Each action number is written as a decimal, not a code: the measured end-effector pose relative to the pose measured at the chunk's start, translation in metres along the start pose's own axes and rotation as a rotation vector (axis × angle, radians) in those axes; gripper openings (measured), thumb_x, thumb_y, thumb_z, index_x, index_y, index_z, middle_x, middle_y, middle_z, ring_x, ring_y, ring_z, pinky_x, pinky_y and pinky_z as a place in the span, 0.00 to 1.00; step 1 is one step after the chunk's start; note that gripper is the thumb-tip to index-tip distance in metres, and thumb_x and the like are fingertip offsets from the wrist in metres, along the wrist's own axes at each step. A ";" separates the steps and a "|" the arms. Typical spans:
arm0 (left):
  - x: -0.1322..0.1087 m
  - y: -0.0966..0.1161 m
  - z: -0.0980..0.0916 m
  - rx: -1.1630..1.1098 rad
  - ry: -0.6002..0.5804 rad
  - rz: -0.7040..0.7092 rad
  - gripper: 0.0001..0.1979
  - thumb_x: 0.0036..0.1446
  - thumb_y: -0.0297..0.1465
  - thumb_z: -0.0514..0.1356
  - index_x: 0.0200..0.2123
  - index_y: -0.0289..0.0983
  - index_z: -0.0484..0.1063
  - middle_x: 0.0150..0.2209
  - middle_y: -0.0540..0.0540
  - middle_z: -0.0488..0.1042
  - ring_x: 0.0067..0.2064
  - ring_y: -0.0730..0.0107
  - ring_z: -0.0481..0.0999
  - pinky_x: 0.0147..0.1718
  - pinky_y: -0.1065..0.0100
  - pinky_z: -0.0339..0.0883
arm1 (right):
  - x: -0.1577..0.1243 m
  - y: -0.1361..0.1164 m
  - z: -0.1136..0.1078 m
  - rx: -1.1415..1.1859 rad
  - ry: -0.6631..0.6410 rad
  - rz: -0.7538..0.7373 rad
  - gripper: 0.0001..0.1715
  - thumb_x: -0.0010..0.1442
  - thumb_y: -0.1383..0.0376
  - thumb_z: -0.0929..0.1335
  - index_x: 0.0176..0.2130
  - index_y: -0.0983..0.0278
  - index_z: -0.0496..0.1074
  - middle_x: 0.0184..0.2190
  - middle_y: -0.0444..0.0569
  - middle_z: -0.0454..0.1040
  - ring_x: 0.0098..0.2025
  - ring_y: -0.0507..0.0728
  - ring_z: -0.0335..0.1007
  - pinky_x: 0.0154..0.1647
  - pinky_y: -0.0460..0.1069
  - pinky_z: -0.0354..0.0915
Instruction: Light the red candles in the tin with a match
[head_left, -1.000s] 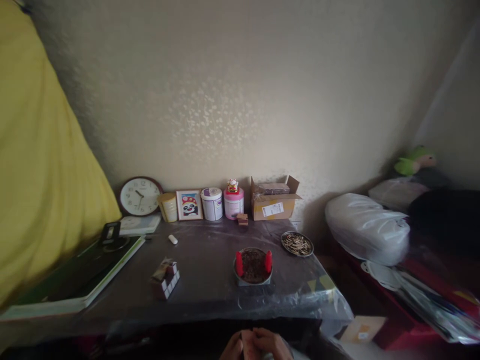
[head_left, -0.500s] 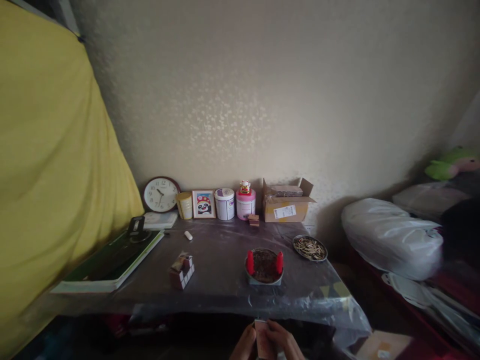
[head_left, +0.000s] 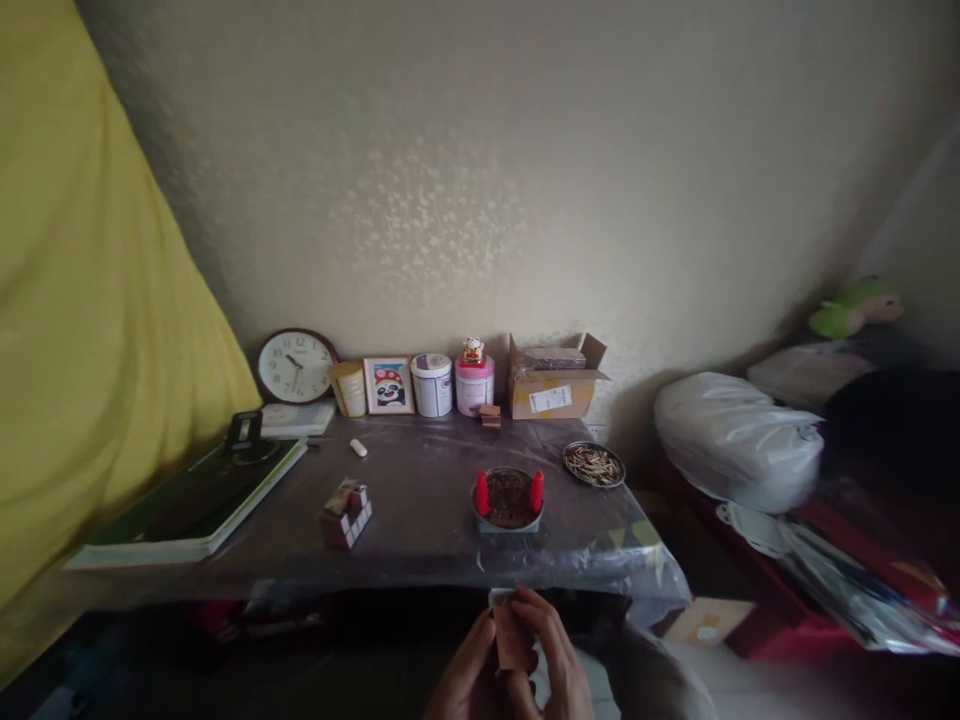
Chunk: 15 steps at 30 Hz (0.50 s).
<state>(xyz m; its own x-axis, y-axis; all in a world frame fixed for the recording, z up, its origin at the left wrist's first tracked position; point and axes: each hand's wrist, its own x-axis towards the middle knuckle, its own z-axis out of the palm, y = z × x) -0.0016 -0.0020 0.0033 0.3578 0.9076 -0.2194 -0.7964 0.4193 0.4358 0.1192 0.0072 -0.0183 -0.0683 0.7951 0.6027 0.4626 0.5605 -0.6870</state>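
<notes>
Both my hands are below the table's front edge, closed around a small pinkish-brown matchbox with a pale top end. My left hand grips its left side with the thumb along the edge. The fingers of my right hand wrap its right side and top, and the thumb is low in front. Just beyond, on the table, stands a bowl of dark brown grains with a red candle on the left and another red candle on the right. Behind to the right lies a round dish of matchsticks.
Stacked small boxes stand at the table's left, near a white eraser-like piece and a large green book. Along the wall are a clock, a panda picture, canisters and a cardboard box.
My hands and the matchbox have come up and further into view. My right fingers have shifted onto the box's top end. The whole view has tilted and shifted slightly.
</notes>
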 end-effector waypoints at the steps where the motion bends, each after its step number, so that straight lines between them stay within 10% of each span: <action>1: -0.001 0.002 0.001 -0.015 -0.004 0.000 0.14 0.50 0.39 0.65 0.39 0.37 0.76 0.38 0.43 0.77 0.49 0.56 0.73 0.52 0.59 0.62 | 0.000 -0.001 -0.003 0.012 -0.030 -0.008 0.23 0.56 0.68 0.66 0.52 0.58 0.67 0.54 0.51 0.71 0.55 0.58 0.70 0.54 0.48 0.67; 8: -0.012 0.009 0.001 -0.113 -0.018 -0.052 0.14 0.59 0.35 0.59 0.46 0.34 0.73 0.42 0.42 0.77 0.43 0.63 0.75 0.44 0.64 0.65 | 0.016 -0.014 -0.033 0.280 -0.321 0.225 0.24 0.58 0.59 0.70 0.53 0.57 0.68 0.58 0.52 0.66 0.60 0.61 0.63 0.59 0.53 0.63; 15: -0.014 0.000 -0.012 -0.061 0.099 -0.108 0.13 0.61 0.34 0.56 0.44 0.31 0.71 0.35 0.42 0.79 0.35 0.68 0.78 0.32 0.67 0.68 | 0.034 -0.011 -0.034 0.479 -0.244 0.459 0.15 0.60 0.54 0.68 0.33 0.64 0.73 0.36 0.50 0.76 0.38 0.56 0.73 0.39 0.47 0.69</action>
<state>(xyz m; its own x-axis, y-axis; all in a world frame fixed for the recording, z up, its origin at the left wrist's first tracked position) -0.0121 -0.0146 -0.0043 0.3958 0.8498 -0.3482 -0.7852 0.5098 0.3515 0.1417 0.0204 0.0238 -0.1817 0.9735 0.1391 0.0560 0.1515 -0.9869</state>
